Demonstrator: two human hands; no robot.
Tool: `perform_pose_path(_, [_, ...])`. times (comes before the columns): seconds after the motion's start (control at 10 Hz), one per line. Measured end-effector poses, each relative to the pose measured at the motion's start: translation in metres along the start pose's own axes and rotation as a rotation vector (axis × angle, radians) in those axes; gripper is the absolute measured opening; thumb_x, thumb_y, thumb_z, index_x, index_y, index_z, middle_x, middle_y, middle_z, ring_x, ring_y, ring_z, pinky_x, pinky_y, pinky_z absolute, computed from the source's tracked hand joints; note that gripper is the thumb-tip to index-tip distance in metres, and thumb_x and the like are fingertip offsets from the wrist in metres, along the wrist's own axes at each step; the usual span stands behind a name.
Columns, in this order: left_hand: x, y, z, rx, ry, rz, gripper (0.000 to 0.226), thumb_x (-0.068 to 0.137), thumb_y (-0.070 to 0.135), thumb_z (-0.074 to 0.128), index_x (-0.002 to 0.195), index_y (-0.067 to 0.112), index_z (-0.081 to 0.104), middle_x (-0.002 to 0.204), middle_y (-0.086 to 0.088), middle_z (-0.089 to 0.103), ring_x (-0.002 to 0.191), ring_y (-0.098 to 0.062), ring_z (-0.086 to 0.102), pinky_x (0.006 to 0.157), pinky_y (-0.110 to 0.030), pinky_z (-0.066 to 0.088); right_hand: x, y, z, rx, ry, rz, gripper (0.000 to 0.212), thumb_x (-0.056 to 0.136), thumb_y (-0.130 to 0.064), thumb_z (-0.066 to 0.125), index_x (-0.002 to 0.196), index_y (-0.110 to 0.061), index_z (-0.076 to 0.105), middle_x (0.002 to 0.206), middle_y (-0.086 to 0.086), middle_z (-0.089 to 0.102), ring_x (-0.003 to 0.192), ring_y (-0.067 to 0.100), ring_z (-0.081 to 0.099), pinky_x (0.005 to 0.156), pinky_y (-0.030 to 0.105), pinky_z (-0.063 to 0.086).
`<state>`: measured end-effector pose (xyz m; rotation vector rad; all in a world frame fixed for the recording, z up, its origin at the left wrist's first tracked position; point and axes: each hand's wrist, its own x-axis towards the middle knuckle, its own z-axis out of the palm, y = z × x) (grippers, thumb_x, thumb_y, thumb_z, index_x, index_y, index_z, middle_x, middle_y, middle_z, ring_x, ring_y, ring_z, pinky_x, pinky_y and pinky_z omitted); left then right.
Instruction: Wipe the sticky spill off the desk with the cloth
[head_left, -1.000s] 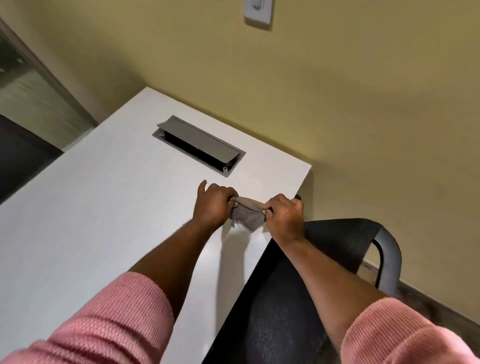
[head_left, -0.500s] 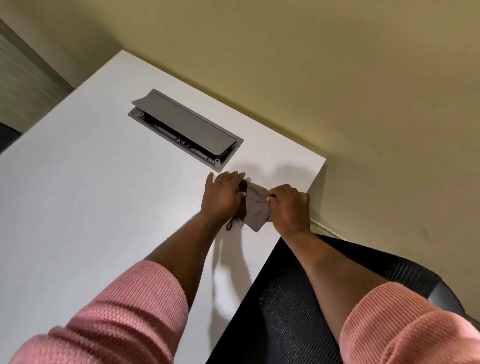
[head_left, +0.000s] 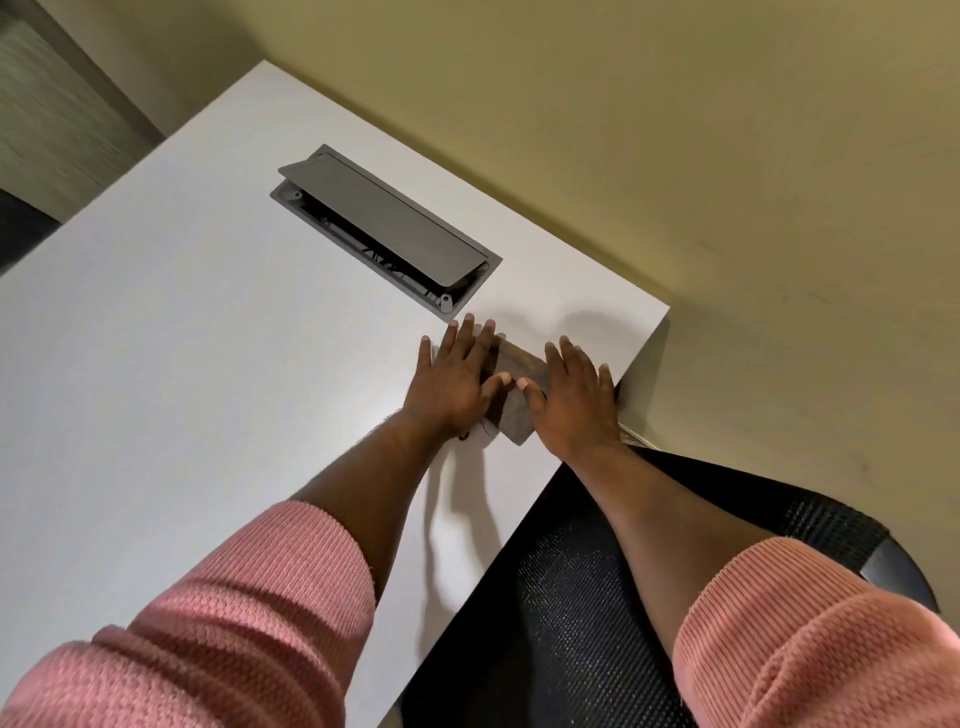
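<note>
While both hands lie flat with fingers spread, a brown cloth (head_left: 514, 392) sits folded on the white desk (head_left: 182, 364) just right of the frame's middle, near the desk's right edge. Left hand (head_left: 454, 382) presses palm-down on the cloth's left side; right hand (head_left: 571, 397) presses on its right side, thumbs nearly meeting over it. An open grey cable hatch (head_left: 384, 228) is set into the desk above the hands. Pink sleeves (head_left: 249, 618) fill the lower corners, and a black mesh chair (head_left: 571, 597) stands at lower right.
</note>
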<state>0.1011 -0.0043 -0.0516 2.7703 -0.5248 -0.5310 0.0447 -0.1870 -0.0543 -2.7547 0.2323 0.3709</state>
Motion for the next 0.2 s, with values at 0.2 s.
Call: perform_pose_path(0.2, [-0.043, 0.007, -0.027, 0.027, 0.043, -0.024, 0.079, 0.101, 0.072, 0.021, 0.164, 0.030, -0.002, 0.174, -0.004, -0.004, 0.160, -0.023, -0.007, 0.127, -0.056, -0.003, -0.024, -0.022, -0.026, -0.016, 0.010, -0.083, 0.075, 0.106, -0.060, 0.029, 0.165, -0.015, 0.017, 0.175, 0.010, 0.011, 0.161, 0.027, 0.012, 0.128, 0.057, 0.008])
